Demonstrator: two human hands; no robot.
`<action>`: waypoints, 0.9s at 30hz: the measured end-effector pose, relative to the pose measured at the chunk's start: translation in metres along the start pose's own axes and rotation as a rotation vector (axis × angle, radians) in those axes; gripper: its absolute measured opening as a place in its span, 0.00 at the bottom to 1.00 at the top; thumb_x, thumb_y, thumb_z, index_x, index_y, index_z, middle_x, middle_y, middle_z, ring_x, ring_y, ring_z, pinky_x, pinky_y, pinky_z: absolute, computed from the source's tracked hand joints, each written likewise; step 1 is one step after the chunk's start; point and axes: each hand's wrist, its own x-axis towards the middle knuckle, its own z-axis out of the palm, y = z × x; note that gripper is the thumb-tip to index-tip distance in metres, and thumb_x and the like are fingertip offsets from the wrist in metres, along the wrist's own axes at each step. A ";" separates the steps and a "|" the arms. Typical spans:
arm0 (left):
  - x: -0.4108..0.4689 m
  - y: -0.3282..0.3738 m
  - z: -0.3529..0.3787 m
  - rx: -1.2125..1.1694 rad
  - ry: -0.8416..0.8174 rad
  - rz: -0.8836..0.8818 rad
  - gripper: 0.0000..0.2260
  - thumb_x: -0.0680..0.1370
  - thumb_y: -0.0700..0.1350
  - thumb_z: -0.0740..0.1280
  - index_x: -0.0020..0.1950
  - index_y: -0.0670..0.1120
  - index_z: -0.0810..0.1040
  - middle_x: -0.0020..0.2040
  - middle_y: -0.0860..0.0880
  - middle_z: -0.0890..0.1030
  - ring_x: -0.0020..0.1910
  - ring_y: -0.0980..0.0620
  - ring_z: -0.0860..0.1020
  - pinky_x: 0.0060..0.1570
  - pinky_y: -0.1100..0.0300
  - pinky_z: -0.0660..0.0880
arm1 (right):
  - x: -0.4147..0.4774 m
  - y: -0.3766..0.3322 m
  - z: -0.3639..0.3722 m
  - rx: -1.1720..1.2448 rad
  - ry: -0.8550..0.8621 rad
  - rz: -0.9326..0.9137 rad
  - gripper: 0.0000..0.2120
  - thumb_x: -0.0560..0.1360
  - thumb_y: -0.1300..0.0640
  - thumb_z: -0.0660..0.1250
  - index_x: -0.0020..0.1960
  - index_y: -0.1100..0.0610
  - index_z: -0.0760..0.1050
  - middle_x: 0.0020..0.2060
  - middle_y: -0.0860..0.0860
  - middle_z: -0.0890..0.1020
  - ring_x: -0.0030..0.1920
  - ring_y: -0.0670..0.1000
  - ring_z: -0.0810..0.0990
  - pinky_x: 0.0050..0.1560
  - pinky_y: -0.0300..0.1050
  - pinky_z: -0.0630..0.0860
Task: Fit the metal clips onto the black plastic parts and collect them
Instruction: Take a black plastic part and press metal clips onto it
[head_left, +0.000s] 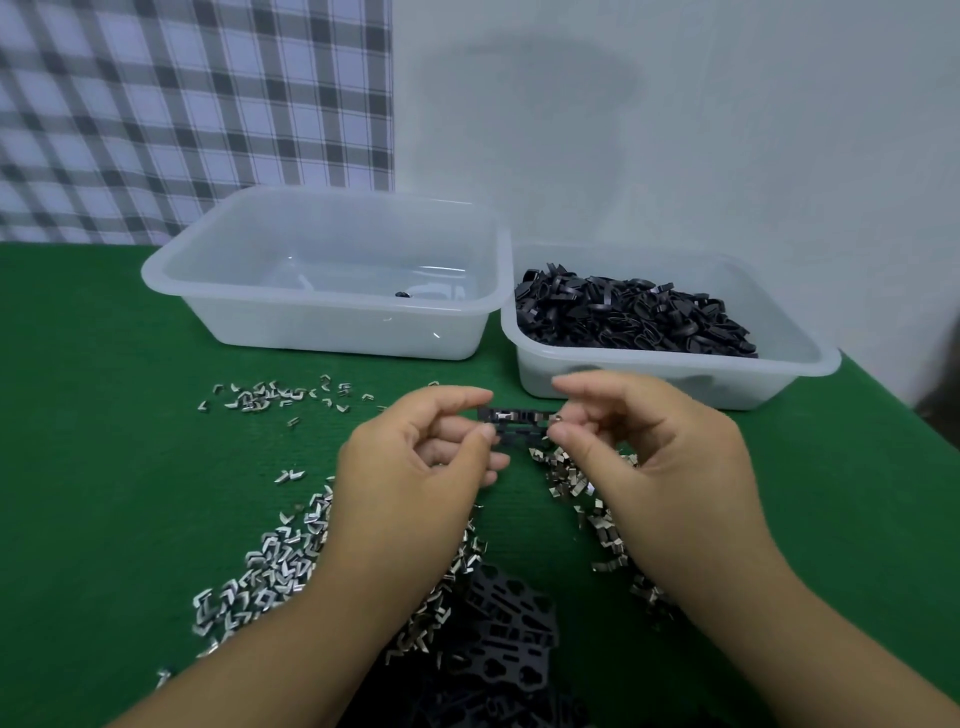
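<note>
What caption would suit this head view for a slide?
Left hand and right hand pinch a black plastic part over scattered metal clips on green table.

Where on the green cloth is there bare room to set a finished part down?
The green cloth is bare at far left, bordered by the near-empty bin and the clip pile, and at far right, beyond the right hand and before the full bin. The centre is crowded: clips and black frames overlap there.

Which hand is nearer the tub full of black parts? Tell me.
Right. The right hand is just in front of the full tub; the left hand is farther left, before the near-empty tub. Both pinch one black strip.
</note>
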 end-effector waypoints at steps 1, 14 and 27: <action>0.000 0.000 0.000 -0.001 -0.001 -0.001 0.13 0.73 0.32 0.69 0.46 0.51 0.81 0.35 0.48 0.84 0.34 0.53 0.84 0.35 0.67 0.79 | 0.000 0.001 0.000 -0.053 0.018 -0.040 0.13 0.67 0.65 0.74 0.46 0.50 0.81 0.34 0.42 0.81 0.37 0.42 0.79 0.40 0.28 0.73; -0.002 0.000 0.002 -0.007 -0.055 0.027 0.13 0.72 0.32 0.70 0.41 0.51 0.83 0.33 0.48 0.84 0.33 0.52 0.84 0.33 0.65 0.79 | 0.000 0.010 -0.001 -0.244 0.045 -0.191 0.04 0.67 0.63 0.74 0.38 0.56 0.80 0.37 0.46 0.77 0.41 0.48 0.76 0.43 0.34 0.70; -0.004 0.003 0.001 0.033 -0.122 0.051 0.14 0.72 0.30 0.69 0.41 0.50 0.83 0.34 0.49 0.84 0.32 0.54 0.83 0.34 0.67 0.78 | 0.002 0.011 -0.002 -0.328 -0.027 -0.224 0.05 0.66 0.63 0.75 0.37 0.57 0.80 0.35 0.48 0.77 0.40 0.49 0.76 0.42 0.38 0.71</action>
